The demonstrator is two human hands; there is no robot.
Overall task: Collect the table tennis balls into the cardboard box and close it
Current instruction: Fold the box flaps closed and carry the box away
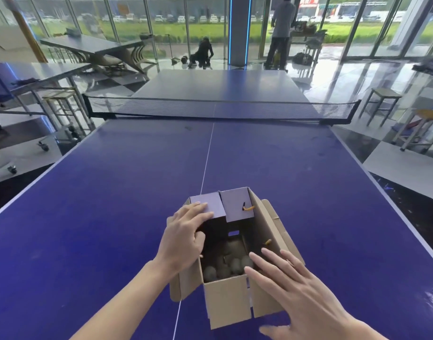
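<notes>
Cardboard box (226,300) sits on the blue surface (112,192) between both hands, table tennis balls (235,266) inside, the left hand (186,238) pressing a far flap (206,204) with flat fingers, the right hand (292,288) spread open on the near right flap.

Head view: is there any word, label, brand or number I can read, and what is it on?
None can be read.
Cardboard box: plain, no print showing.
Table: only white lines, no text.
Red sign outside the far windows: has characters, too blurred to read.
</notes>
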